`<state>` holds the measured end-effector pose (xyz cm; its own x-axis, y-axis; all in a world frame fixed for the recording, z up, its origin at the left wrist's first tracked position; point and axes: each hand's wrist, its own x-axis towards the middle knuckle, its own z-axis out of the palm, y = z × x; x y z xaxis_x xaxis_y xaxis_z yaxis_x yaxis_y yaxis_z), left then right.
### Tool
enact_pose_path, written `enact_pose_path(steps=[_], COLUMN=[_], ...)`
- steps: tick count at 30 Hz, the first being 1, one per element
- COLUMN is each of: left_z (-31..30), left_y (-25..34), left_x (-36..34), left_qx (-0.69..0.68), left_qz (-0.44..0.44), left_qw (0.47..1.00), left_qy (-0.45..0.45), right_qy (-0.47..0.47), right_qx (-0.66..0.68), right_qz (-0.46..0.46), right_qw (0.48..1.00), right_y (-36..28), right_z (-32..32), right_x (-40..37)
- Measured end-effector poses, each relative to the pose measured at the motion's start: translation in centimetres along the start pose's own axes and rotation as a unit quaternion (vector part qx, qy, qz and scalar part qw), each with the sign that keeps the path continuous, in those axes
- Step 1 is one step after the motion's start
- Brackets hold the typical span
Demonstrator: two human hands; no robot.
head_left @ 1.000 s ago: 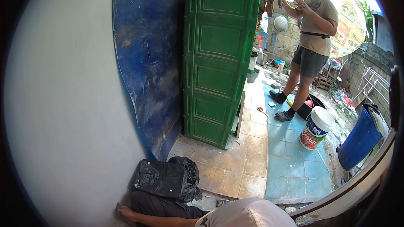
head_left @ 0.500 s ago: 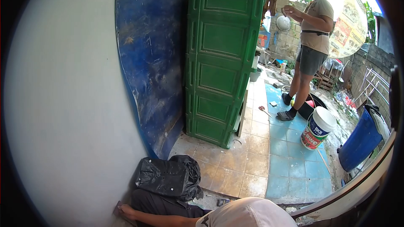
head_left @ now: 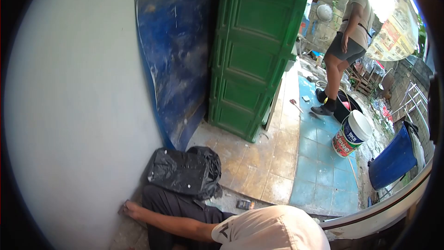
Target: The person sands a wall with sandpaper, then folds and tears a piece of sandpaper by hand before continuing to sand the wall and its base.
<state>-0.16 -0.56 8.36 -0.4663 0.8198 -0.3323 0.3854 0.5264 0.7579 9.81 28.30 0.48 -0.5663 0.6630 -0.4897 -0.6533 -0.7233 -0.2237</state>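
At the lower left, my right hand (head_left: 132, 210) holds a small dark object (head_left: 122, 211), perhaps a flat pad, against the base of the white wall (head_left: 78, 111). My right arm reaches across my dark trousers (head_left: 178, 208). Just beyond my bent leg lies a black plastic bag (head_left: 178, 171) with small pale specks. My left hand cannot be made out; a bit of skin at the bottom edge is too small to identify.
A blue sheet (head_left: 178, 55) and a green panelled cabinet (head_left: 259, 51) stand ahead. Right of them are a paint bucket (head_left: 352, 133), a black tub (head_left: 341, 111), a blue barrel (head_left: 393, 157) and another person (head_left: 356, 23). Scissors (head_left: 296, 105) lie on the tiles.
My view has shifted, so the cabinet and bag appear higher. The other person has lowered their raised hands and turned away. My right hand stays low against the wall.
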Motion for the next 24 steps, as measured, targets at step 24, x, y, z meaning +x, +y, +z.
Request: enact_pose_path(steps=[24], left_z=[3.4], left_y=[-2.7], left_x=[2.5], left_qx=[-0.242], left_qz=[0.168], left_qw=[0.943], left_qy=[0.155], right_qy=[0.007], right_qx=[-0.06], right_qz=[0.009], right_qw=[0.998], right_y=[-3.7], right_z=[2.7], right_x=[-8.7])
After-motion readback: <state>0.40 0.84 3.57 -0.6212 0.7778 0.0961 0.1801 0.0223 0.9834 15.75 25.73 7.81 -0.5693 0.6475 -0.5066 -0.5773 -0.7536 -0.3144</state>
